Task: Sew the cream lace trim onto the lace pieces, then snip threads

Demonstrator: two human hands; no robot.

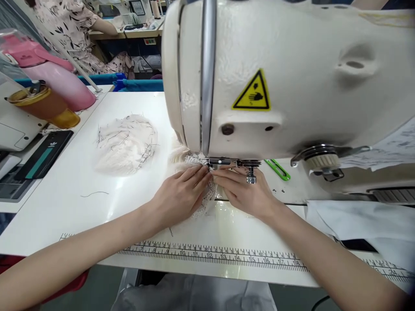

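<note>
A piece of white lace fabric [205,199] lies under the presser-foot area of a cream sewing machine [292,77]. My left hand [181,192] holds the lace from the left, its fingers pressed together and fingertips close to the needle area. From the right, my right hand [244,190] grips the lace edge, its fingertips nearly meeting the left ones. A metal tension knob [250,172] covers part of that hand. The needle and foot are mostly hidden by the machine head and my fingers.
Left on the white table [129,216] sits a pile of white pieces [126,144] with dark loose threads. A green thread snipper [278,169] lies behind my right hand. White cloth [363,220] rests at right. A phone [45,155], cup [45,103] and pink bottle [58,77] stand left; another person sits beyond.
</note>
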